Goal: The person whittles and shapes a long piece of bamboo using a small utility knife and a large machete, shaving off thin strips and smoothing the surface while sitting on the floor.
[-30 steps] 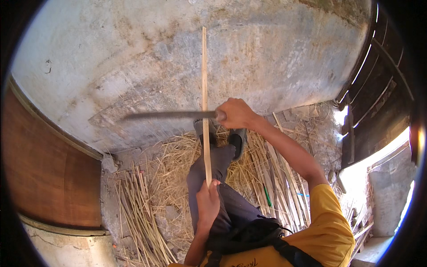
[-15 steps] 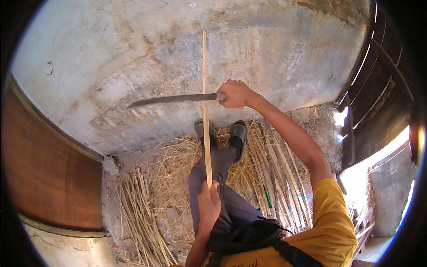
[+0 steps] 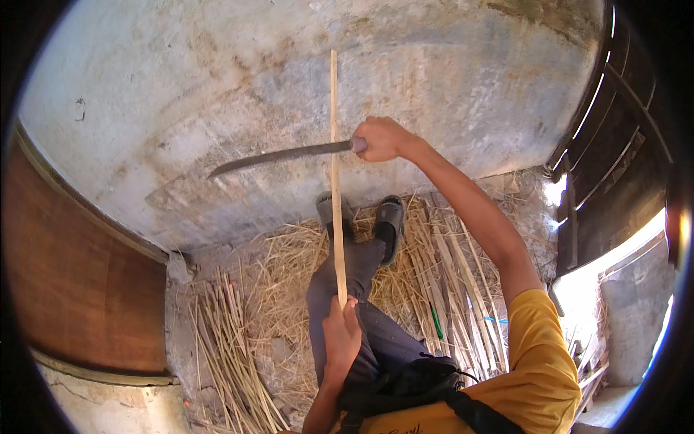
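My left hand (image 3: 341,333) is closed round the near end of a long pale split strip (image 3: 337,224), which looks like bamboo or wood. The strip points away from me, over my leg and toward the wall. In my right hand (image 3: 385,139) is the handle of a machete (image 3: 282,155), its long dark blade reaching to the left. Near the handle, the blade crosses the strip's far half. Whether the edge is cutting into the strip or only resting against it, I cannot tell.
A stained plaster wall (image 3: 217,108) rises ahead. Thin strips (image 3: 235,354) lie bundled at the left, and wider ones (image 3: 459,282) at the right. Pale shavings (image 3: 285,282) cover the floor round my sandals (image 3: 390,220). A brown wooden panel (image 3: 87,282) stands at the left.
My right hand has moved slightly farther along the strip, away from me, and the machete's handle end has risen. My left hand keeps its hold almost unmoved.
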